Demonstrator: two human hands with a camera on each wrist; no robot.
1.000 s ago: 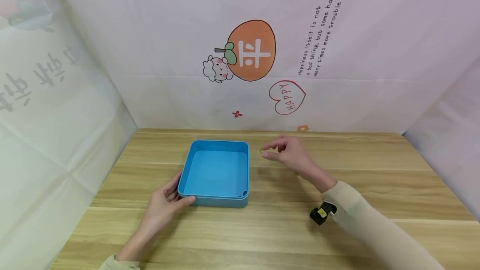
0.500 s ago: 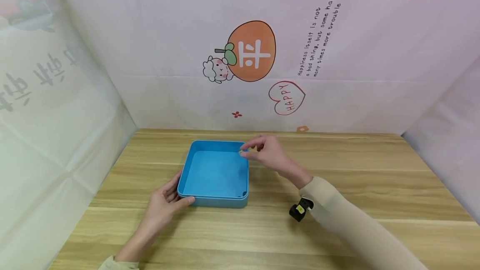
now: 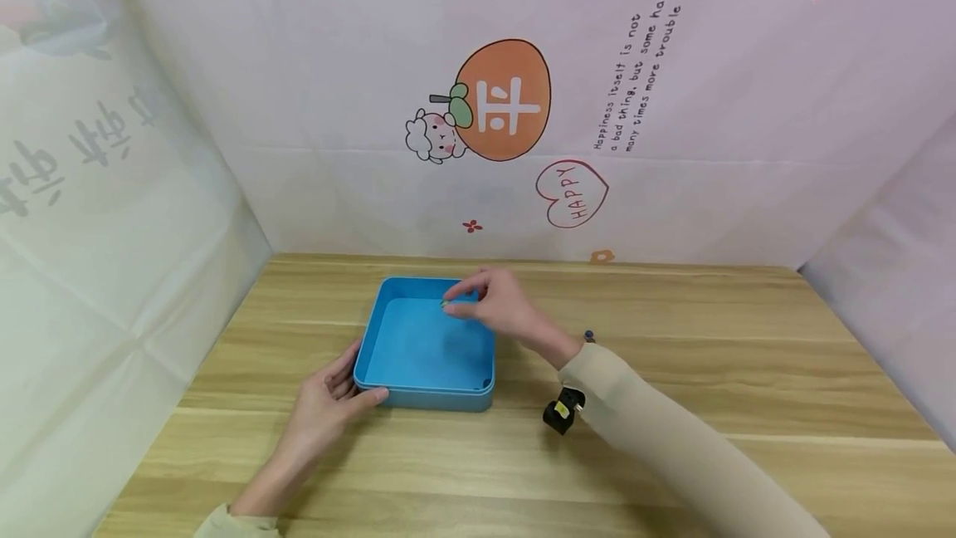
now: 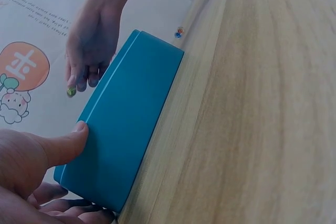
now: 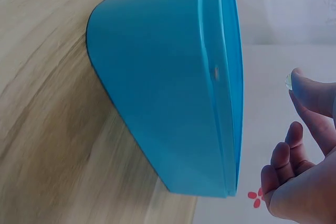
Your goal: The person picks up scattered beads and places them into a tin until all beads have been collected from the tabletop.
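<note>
A shallow blue square box (image 3: pixel 429 347), open at the top, stands on the wooden table. My left hand (image 3: pixel 319 413) grips its near left corner, thumb on the front wall and fingers along the left side. Over the far right part of the box is my right hand (image 3: pixel 499 304), pinching a small glass marble (image 4: pixel 71 92) with green in it between thumb and index finger. The right wrist view shows the same clear marble (image 5: pixel 288 81) at the fingertips, above the rim, with the other fingers loosely curled. A small dark spot (image 3: pixel 486 383) shows in the box's near right corner.
Blue and orange marbles (image 4: pixel 179 32) lie on the table right of the box, partly behind the right forearm in the head view. A black wrist camera (image 3: pixel 562 412) hangs under the right sleeve. White printed cloth (image 3: pixel 336 106) walls the table's back and sides.
My right hand has moved left with the marble, from right of the box to over its inside. A blue marble has come into view behind the forearm. The left hand stays put.
</note>
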